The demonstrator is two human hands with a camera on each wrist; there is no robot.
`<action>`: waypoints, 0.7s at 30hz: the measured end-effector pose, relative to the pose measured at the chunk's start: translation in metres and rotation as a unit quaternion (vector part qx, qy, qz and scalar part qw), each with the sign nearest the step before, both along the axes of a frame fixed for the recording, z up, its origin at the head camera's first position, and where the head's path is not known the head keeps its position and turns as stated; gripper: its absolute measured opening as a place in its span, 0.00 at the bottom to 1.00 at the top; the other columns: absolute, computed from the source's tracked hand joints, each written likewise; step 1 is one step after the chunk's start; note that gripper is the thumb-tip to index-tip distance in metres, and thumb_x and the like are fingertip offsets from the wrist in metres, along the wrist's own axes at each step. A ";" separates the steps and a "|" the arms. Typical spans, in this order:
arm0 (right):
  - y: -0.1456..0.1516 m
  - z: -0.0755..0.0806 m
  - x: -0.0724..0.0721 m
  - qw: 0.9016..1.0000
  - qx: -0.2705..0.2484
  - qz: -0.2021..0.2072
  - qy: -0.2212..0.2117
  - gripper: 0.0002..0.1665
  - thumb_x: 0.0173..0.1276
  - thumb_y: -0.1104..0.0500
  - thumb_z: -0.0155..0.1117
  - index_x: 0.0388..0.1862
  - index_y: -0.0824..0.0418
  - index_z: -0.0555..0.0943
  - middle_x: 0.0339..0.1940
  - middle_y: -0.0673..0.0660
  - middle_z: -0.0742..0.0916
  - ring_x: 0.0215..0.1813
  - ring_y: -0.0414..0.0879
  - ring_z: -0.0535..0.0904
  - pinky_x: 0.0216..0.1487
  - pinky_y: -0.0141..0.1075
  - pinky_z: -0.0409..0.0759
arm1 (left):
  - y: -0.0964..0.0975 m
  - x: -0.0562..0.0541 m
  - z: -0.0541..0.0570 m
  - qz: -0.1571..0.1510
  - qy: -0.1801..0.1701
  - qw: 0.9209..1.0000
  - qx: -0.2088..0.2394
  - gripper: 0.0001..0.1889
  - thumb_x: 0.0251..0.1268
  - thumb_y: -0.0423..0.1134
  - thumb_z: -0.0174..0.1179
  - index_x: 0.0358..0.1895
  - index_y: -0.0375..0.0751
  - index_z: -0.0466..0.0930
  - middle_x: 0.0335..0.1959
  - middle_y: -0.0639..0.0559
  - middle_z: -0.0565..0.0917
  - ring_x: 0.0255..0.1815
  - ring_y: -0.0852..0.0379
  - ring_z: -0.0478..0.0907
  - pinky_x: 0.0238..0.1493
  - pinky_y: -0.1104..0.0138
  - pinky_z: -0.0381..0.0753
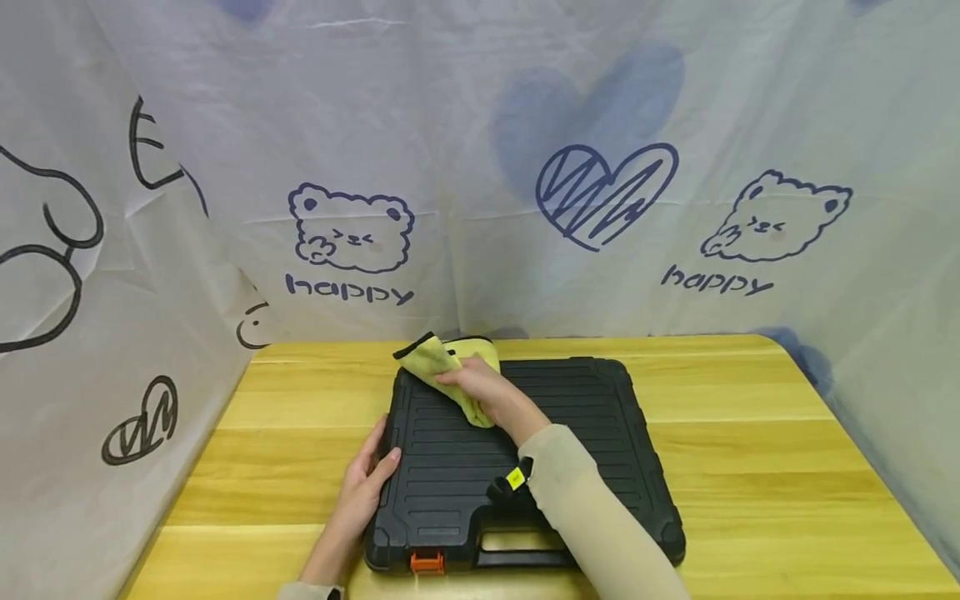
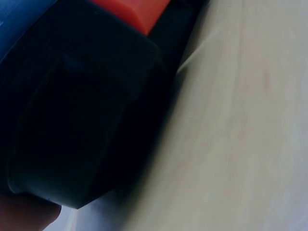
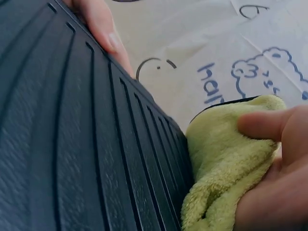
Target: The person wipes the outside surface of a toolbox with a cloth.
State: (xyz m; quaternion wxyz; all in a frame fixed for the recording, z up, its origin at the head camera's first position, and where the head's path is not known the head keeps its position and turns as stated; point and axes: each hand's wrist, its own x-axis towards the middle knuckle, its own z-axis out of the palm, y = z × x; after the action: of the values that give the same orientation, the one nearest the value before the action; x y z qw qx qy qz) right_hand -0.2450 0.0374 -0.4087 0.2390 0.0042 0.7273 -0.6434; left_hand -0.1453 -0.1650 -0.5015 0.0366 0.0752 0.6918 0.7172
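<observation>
A black plastic carrying case [image 1: 442, 483] with a ribbed lid lies flat on the table, its handle and an orange latch [image 1: 427, 562] toward the near edge. My left hand [image 1: 362, 482] holds the case's left side, thumb over the lid's rim and fingers along the edge. In the right wrist view, fingers of that left hand [image 3: 103, 29] show at the rim. With my right hand [image 1: 487, 390] I grip a yellow-green cloth [image 3: 226, 149] with dark edging, on the lid's far left part. The other latch area is hidden behind my right forearm.
The wooden table [image 1: 750, 467] extends on both sides of the case. A pale hanging sheet [image 1: 480, 308] with drawn bears and hearts stands behind the table and along its sides. A dark wrist device with a yellow tag [image 1: 515, 478] sits at my right cuff.
</observation>
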 end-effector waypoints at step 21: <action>0.002 0.003 0.061 0.995 0.025 0.087 0.032 0.13 0.72 0.60 0.60 0.46 0.69 0.83 0.43 0.60 0.83 0.44 0.48 0.78 0.48 0.39 0.72 | 0.001 0.000 0.002 0.014 -0.008 0.999 -0.043 0.35 0.78 0.38 0.48 0.79 0.33 0.43 0.80 0.38 0.45 0.79 0.44 0.41 0.60 0.87 0.53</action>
State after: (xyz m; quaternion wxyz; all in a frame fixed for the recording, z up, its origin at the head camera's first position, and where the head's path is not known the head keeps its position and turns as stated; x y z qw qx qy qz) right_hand -0.1837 0.0390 -0.4060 0.2708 -0.0736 0.7479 -0.6016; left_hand -0.1449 -0.1644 -0.4993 0.0353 0.0576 0.7224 0.6881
